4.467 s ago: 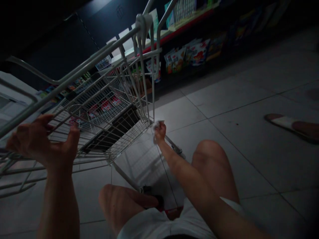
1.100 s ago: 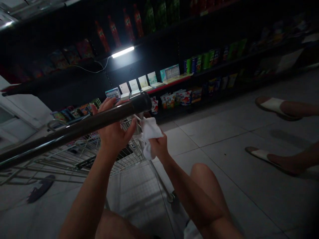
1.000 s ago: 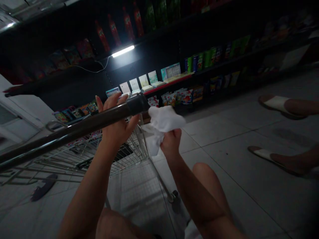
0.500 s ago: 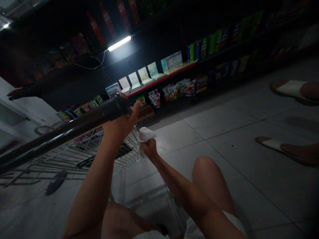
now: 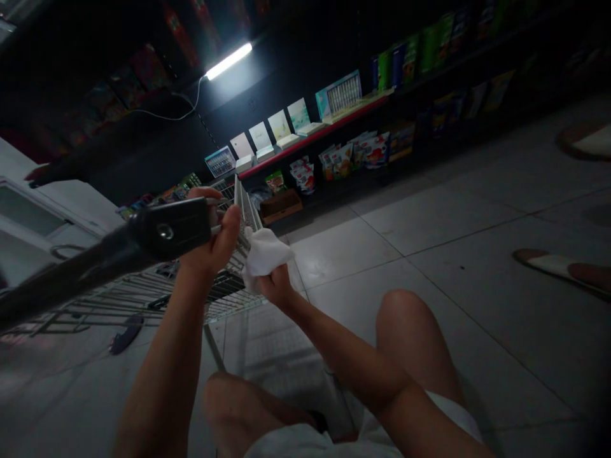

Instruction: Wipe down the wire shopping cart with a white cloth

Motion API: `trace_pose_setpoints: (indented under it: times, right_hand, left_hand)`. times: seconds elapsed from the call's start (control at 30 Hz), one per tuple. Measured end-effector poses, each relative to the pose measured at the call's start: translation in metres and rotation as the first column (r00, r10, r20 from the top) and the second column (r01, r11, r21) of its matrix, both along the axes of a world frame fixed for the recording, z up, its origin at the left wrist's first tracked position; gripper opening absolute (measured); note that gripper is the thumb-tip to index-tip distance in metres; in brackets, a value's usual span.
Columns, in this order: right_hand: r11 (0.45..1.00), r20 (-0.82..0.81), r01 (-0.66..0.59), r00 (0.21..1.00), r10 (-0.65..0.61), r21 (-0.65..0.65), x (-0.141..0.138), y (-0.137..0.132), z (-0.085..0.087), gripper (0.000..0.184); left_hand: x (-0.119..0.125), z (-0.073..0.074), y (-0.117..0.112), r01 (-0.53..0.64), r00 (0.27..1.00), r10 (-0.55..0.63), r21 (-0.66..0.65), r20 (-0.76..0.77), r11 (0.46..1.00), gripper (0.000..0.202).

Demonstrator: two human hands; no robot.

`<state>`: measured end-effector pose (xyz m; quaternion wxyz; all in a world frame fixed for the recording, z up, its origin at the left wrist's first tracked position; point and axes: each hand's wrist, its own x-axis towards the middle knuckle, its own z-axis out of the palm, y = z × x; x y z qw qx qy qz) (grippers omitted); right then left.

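The right hand (image 5: 277,284), low and near the middle of the view, has its grip clenched on a crumpled white cloth (image 5: 268,251), which bunches up above the knuckles and hangs a little below them. The cloth overlaps the near right edge of the silver wire shopping cart (image 5: 226,306) — whether it presses on the wires cannot be made out. The left hand (image 5: 206,256) is at the end of the cart's thick, dark, glossy handle (image 5: 114,249), just beside a round silver screw (image 5: 165,231) in the handle's end piece; its thumb stands up on the right next to pale metal bars (image 5: 217,202), but the other fingers are partly hidden, so how firmly that grip closes cannot be told. Beyond the cart runs a red-edged shelf (image 5: 315,135) with upright pale cards and a flat teal box (image 5: 340,98); colourful snack bags (image 5: 341,159) and an open brown cardboard box (image 5: 281,205) sit below it. A bright white tube light (image 5: 229,62) shines overhead. On the grey tiled floor (image 5: 458,305) — well apart, at the right — is another person's white-strapped sandal (image 5: 548,261).
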<state>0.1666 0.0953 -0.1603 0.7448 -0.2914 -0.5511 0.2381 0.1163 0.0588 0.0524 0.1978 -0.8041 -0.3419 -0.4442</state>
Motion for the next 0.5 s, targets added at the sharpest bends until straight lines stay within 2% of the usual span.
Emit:
trace_pose_setpoints:
  times: [0.07,0.17,0.23,0.27,0.3,0.37,0.43,0.5]
  right_hand:
    - [0.998,0.085,0.054,0.995,-0.051,-0.039,-0.009,-0.003,-0.037,0.031]
    - [0.978,0.168,0.114,0.982,-0.085,-0.172,-0.017,-0.011,-0.099,0.033]
    - [0.944,0.211,0.159,0.972,-0.099,-0.29,-0.021,-0.017,-0.128,0.035]
    - [0.92,0.238,0.179,0.966,-0.097,-0.349,-0.023,-0.02,-0.135,0.036]
    - [0.895,0.264,0.195,0.96,-0.09,-0.402,-0.026,-0.022,-0.138,0.036]
    - [0.872,0.312,0.203,0.948,-0.061,-0.446,-0.031,-0.025,-0.13,0.034]
    - [0.884,0.343,0.206,0.938,-0.055,-0.42,-0.037,-0.027,-0.114,0.031]
    - [0.898,0.356,0.226,0.931,-0.084,-0.378,-0.041,-0.028,-0.099,0.031]
  left_hand:
    - [-0.007,0.0,-0.004,0.088,0.995,-0.088,0.012,0.048,0.996,0.034]
    - [-0.021,0.0,-0.006,0.19,0.978,-0.192,0.022,0.086,0.981,0.03]
    - [-0.032,-0.002,-0.005,0.232,0.969,-0.233,0.018,0.083,0.972,0.027]
    - [-0.036,-0.002,-0.005,0.243,0.967,-0.244,0.013,0.076,0.97,0.026]
    - [-0.041,-0.003,-0.004,0.247,0.966,-0.247,0.008,0.071,0.969,0.026]
    - [-0.047,-0.003,-0.004,0.231,0.97,-0.23,-0.005,0.076,0.973,0.029]
    - [-0.051,-0.003,-0.004,0.217,0.972,-0.214,-0.014,0.101,0.976,0.032]
    - [-0.052,-0.003,-0.003,0.256,0.96,-0.255,0.004,0.116,0.967,0.034]
